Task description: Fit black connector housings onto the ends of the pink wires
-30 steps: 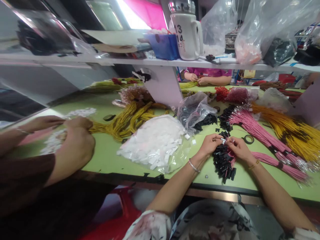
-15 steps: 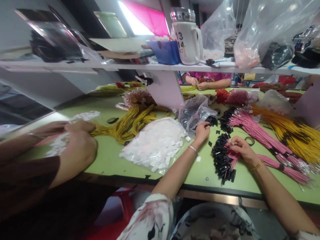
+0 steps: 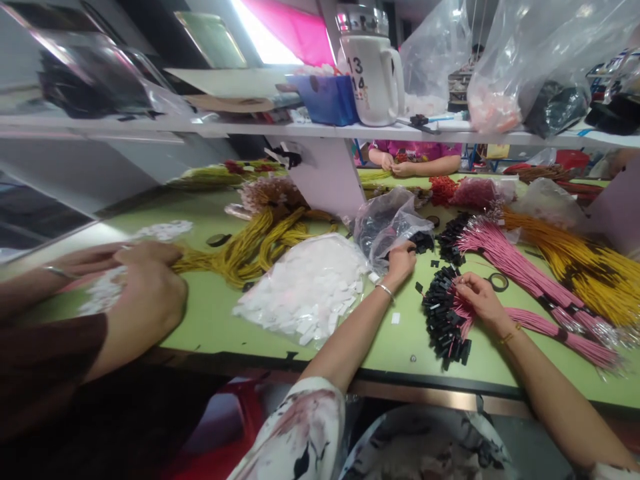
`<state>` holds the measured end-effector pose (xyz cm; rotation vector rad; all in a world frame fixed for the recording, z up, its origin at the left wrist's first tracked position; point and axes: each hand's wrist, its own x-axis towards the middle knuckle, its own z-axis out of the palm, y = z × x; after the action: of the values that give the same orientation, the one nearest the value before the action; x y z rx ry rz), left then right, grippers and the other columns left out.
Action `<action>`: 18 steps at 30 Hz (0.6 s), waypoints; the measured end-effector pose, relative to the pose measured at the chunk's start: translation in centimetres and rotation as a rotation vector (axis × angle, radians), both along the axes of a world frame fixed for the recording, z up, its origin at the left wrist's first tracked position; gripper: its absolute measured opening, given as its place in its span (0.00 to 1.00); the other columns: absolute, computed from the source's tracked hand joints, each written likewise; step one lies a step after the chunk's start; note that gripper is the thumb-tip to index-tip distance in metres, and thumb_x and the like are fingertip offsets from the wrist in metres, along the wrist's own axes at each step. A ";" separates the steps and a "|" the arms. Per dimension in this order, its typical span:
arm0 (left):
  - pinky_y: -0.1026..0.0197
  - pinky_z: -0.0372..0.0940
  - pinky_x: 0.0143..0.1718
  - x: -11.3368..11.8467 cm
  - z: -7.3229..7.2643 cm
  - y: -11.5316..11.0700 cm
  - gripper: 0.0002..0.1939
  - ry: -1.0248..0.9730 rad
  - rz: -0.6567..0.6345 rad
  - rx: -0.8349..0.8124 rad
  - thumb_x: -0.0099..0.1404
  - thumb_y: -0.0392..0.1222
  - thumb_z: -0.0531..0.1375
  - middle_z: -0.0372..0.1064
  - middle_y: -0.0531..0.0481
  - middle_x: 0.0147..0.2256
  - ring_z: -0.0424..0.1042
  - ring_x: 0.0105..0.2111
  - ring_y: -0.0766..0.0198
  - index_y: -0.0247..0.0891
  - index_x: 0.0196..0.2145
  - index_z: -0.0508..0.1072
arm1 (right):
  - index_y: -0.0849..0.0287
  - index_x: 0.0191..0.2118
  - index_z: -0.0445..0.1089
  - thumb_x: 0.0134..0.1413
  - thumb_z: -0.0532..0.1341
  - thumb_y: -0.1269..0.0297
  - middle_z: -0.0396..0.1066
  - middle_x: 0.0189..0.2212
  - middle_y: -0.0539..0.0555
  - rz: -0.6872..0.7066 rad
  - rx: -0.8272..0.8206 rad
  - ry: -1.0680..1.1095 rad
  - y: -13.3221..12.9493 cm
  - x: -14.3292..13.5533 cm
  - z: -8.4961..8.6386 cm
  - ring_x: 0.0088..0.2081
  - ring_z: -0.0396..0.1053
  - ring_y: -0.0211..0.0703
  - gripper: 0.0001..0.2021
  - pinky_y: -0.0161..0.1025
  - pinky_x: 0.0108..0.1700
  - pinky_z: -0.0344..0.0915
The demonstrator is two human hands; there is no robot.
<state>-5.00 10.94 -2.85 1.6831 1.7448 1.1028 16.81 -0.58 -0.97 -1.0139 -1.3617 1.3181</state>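
Observation:
My left hand point(image 3: 401, 261) reaches to the small black connectors point(image 3: 423, 242) at the mouth of a clear plastic bag point(image 3: 383, 223). Its fingers are pressed together, and what they hold is too small to make out. My right hand point(image 3: 479, 297) is pinched at the pink wires point(image 3: 464, 308), just right of a fanned heap of black connectors point(image 3: 443, 320); the exact thing between its fingertips cannot be made out. A large bag of white pieces point(image 3: 310, 287) lies left of my left forearm.
At the left, a co-worker's hands point(image 3: 150, 287) hold yellow wires point(image 3: 240, 257). Pink bundles point(image 3: 525, 267) and yellow-orange bundles point(image 3: 580, 267) lie right, near a black tape ring point(image 3: 499, 282). A shelf point(image 3: 240, 128) crosses above, with a mug point(image 3: 370, 80) and blue box point(image 3: 327, 100). Another person sits beyond.
The view has shifted slightly. My left hand stays by the black connectors and my right hand stays at the pink wires, both nearly in the same place.

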 end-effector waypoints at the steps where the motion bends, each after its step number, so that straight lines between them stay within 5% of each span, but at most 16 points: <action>1: 0.56 0.67 0.48 0.5 0.7 -0.7 0.10 -0.101 -0.012 -0.031 0.58 0.29 0.59 0.76 0.43 0.37 0.75 0.40 0.57 0.34 0.38 0.77 | 0.56 0.32 0.67 0.52 0.67 0.50 0.65 0.26 0.48 -0.007 0.006 -0.015 0.0 -0.1 0.0 0.27 0.59 0.37 0.15 0.35 0.30 0.56; 6: 0.67 0.66 0.28 3.1 4.0 -5.4 0.17 -0.747 -0.310 -0.338 0.58 0.31 0.63 0.69 0.53 0.28 0.74 0.27 0.67 0.36 0.46 0.72 | 0.57 0.31 0.67 0.53 0.66 0.50 0.64 0.27 0.48 -0.051 0.065 -0.096 0.2 -0.4 -0.3 0.27 0.59 0.38 0.15 0.36 0.31 0.56; 11: 0.71 0.54 0.21 3.9 4.9 -8.5 0.12 -0.757 -0.398 -0.421 0.55 0.33 0.67 0.69 0.53 0.24 0.68 0.22 0.72 0.32 0.39 0.77 | 0.57 0.30 0.67 0.56 0.63 0.50 0.65 0.26 0.49 -0.095 0.115 -0.152 0.0 -0.8 -0.2 0.28 0.60 0.40 0.15 0.38 0.33 0.58; 18: 0.70 0.52 0.21 3.5 4.6 -9.0 0.11 -0.773 -0.337 -0.499 0.55 0.36 0.66 0.72 0.51 0.23 0.69 0.23 0.70 0.33 0.38 0.78 | 0.56 0.30 0.68 0.58 0.60 0.47 0.64 0.25 0.49 -0.118 0.130 -0.187 0.0 -0.8 -0.3 0.28 0.59 0.41 0.17 0.38 0.32 0.58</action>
<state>-1.50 1.98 1.73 0.9937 1.0666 0.8874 16.03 -0.58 -1.30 -1.1317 -1.4835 1.0545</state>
